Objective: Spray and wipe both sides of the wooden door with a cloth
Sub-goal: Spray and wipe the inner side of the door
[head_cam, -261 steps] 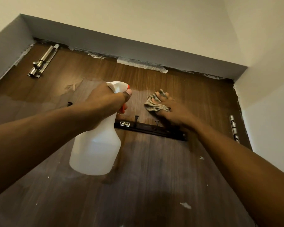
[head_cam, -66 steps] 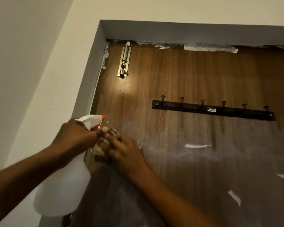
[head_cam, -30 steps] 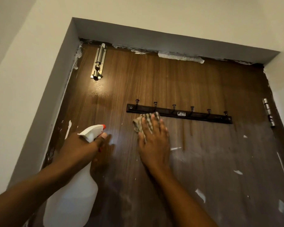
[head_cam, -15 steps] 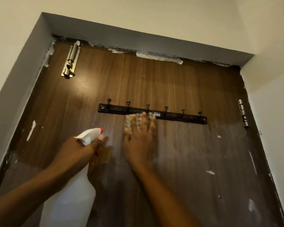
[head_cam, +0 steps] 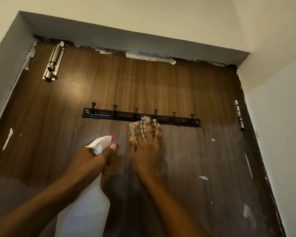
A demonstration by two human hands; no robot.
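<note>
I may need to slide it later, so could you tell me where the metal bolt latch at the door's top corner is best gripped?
Probably by the small knob near the lower end of the bolt latch, pinched from the front. The knob stands out from the door, while the rod lies close against its plate, leaving little else to grasp.

Above the right hand (head_cam: pixel 146 151), flat on the door (head_cam: pixel 186 89), the hook rail (head_cam: pixel 141 116) bars the way, its pegs jutting out (the fingertips touch its lower edge). Beyond the rail lies bare panel up to the frame; a bolt (head_cam: pixel 54 63) occupies the top-left corner
</note>
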